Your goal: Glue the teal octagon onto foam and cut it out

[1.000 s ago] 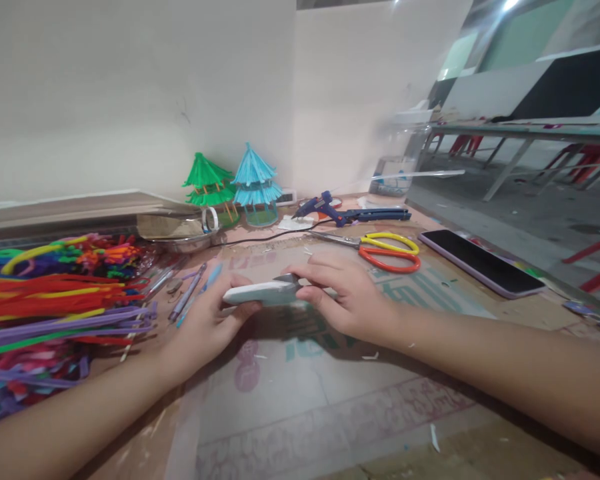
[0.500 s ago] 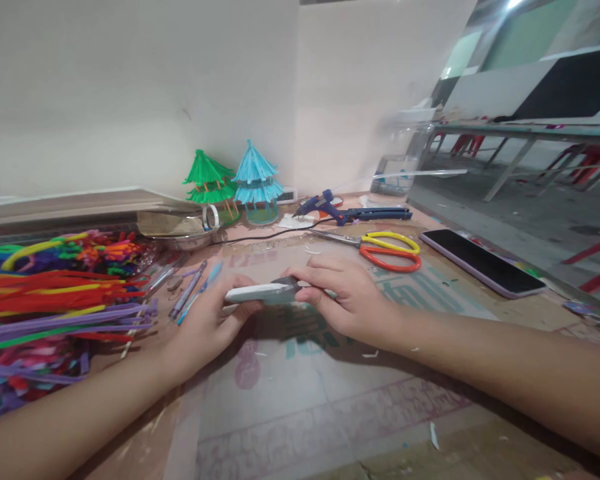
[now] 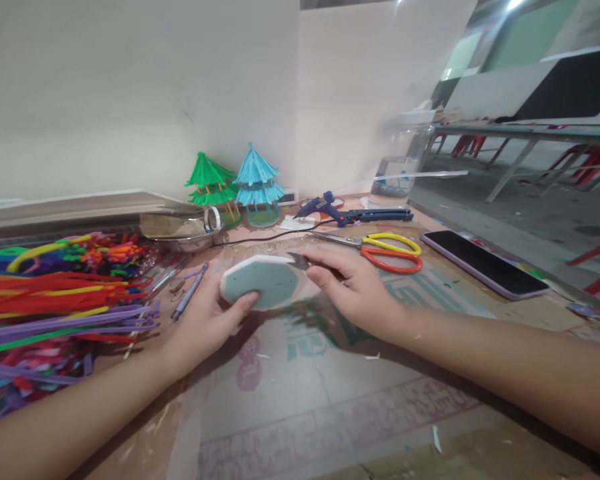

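My left hand [image 3: 213,313] grips a roughly round piece of foam board [image 3: 261,281], its face pale grey-green with small dark dots and its cut rim white. The thumb lies on the face; the other fingers are hidden behind it. In my right hand [image 3: 353,283] is a craft knife [image 3: 300,261], pinched between thumb and fingers, with its dark blade pointing left at the board's upper right edge. Whether the blade touches the rim I cannot tell. Below lies a translucent printed sheet [image 3: 325,400] with thin white offcuts [image 3: 436,440] on it.
Left are bundles of coloured pipe cleaners [image 3: 55,293] and a pen [image 3: 190,291]. Behind stand green [image 3: 211,180] and blue [image 3: 257,180] little pavilions, a metal bowl [image 3: 180,240], a glue gun [image 3: 323,207], pliers [image 3: 377,215] and scissors [image 3: 390,260]. A phone [image 3: 483,263] lies right.
The foam board has tilted from nearly edge-on so its grey-green face shows. My right hand has moved slightly right, and the knife blade now shows at the board's upper right edge.
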Available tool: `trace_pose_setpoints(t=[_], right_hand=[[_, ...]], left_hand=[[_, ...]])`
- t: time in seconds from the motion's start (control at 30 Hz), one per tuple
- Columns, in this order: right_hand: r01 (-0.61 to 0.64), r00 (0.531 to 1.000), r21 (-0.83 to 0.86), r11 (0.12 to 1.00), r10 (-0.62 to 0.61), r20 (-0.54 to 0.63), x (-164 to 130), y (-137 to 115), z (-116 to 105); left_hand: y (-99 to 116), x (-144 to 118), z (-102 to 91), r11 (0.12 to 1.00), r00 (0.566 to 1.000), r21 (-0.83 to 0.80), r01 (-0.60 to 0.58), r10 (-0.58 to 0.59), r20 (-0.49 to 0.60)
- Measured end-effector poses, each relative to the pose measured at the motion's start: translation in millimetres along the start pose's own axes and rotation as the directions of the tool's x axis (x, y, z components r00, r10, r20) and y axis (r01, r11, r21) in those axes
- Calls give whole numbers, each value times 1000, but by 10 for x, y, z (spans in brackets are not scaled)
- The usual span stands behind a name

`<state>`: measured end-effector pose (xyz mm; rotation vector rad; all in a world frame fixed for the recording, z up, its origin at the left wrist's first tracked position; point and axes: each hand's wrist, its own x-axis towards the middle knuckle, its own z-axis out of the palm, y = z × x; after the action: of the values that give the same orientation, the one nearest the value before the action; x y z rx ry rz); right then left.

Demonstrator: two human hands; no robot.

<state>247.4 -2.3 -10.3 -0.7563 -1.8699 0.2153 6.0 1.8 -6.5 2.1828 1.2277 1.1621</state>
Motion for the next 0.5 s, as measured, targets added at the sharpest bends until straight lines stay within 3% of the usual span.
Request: trace_pose_setpoints(t=[0.1,0.33,0.4,0.5], right_hand=[[-123,992,69,990,124,-6,14,100,28],[-405,911,281,870,359,202,33,43,120],[-436,897,282,855,386,218,35,10,131],[-394,915,265,880,349,204,34,8,103]], left_hand=[[-8,8,4,996,998,-64,61,-62,-1],[9,26,3,992,992,-63,112,-108,66],[18,18,-2,995,991,-32,99,-95,89],[0,-6,-11,999,996,24,32,-34,87]])
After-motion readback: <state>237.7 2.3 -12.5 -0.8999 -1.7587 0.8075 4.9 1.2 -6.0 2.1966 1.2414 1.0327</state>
